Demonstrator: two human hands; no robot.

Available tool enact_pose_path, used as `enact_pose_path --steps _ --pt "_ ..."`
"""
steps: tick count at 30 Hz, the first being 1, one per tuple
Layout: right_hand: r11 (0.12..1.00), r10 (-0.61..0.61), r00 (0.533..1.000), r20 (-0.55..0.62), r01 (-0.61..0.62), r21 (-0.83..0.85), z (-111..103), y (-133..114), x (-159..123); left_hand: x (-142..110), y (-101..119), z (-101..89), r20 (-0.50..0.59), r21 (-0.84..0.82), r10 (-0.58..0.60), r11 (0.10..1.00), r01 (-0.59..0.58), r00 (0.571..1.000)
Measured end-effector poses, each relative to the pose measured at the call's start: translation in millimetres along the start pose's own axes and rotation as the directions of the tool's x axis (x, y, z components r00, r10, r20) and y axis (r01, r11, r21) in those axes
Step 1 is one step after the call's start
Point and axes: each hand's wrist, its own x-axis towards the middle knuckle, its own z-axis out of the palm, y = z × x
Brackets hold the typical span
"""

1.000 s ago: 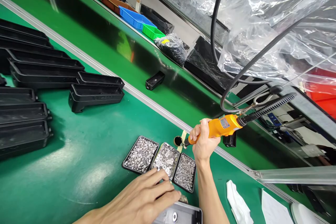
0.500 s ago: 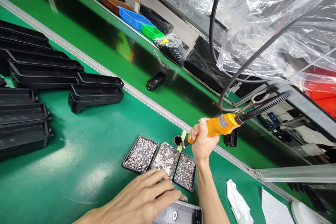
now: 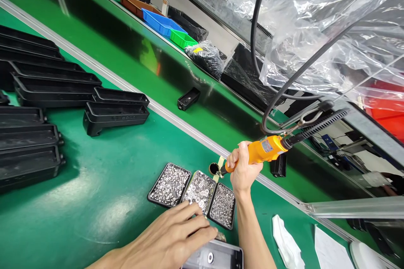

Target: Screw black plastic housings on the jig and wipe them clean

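Observation:
My right hand is wrapped round an orange electric screwdriver with a black cable, its tip over a small round holder beside the belt rail. My left hand lies low in front with fingers stretched toward the middle of three small black trays of silver screws and washers. Its fingertips reach the middle tray and a grey metal housing at the bottom edge. Whether the fingertips pinch a screw is hidden.
Rows of long black plastic housings cover the green mat on the left. A conveyor belt carries two small black parts. Blue, green and brown bins stand at the back. White cloth and paper lie at right.
The screwdriver and my right hand have drifted slightly left and down. The black part behind the screwdriver has travelled along the belt. My left hand has barely moved.

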Motion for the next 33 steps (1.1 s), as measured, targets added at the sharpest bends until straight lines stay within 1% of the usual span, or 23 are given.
enact_pose_path --steps 6,10,13,17,20,23,26,29,31,33 --pt "1.000 -0.006 1.000 -0.005 0.006 0.008 0.1 -0.1 -0.3 -0.5 -3.0 5.2 -0.021 -0.056 0.006 0.998 -0.007 1.000" --pt "0.999 -0.021 1.000 -0.002 0.021 0.024 -0.7 -12.0 -0.4 -0.1 -4.0 7.2 -0.044 -0.105 -0.008 0.995 0.003 0.999" --pt "0.999 -0.024 1.000 -0.009 0.025 0.035 -2.1 -35.1 -1.7 -0.8 -5.0 10.7 -0.019 -0.153 -0.024 0.988 0.021 1.000" --pt "0.997 0.013 1.000 0.014 -0.014 0.071 -6.5 -80.8 -10.3 -4.5 -8.2 19.8 0.040 -0.176 -0.042 0.983 0.048 0.998" --pt "0.994 0.063 0.997 0.039 -0.066 0.092 -11.8 -112.7 -25.8 -8.4 -10.9 26.9 0.044 -0.220 -0.049 0.974 0.057 0.998" --pt "0.987 0.113 0.991 0.075 -0.121 0.102 -17.3 -131.7 -48.8 -11.4 -12.4 30.6 0.051 -0.232 -0.060 0.970 0.070 0.997" --pt "0.986 0.118 0.985 0.122 -0.131 0.103 -20.1 -136.7 -74.4 -12.1 -12.3 29.9 0.025 -0.250 -0.054 0.966 0.059 0.998" --pt "0.981 0.148 0.978 0.149 -0.164 0.103 -19.6 -132.9 -95.3 -10.9 -11.5 27.1 -0.006 -0.272 -0.037 0.962 0.034 0.999" --pt "0.977 0.171 0.973 0.157 -0.188 0.101 -18.6 -128.4 -103.4 -9.4 -11.2 25.6 -0.011 -0.274 -0.035 0.961 0.030 0.999" --pt "0.978 0.169 0.972 0.163 -0.186 0.095 -18.0 -124.3 -106.7 -7.8 -11.2 24.9 -0.016 -0.271 -0.035 0.962 0.029 0.999"
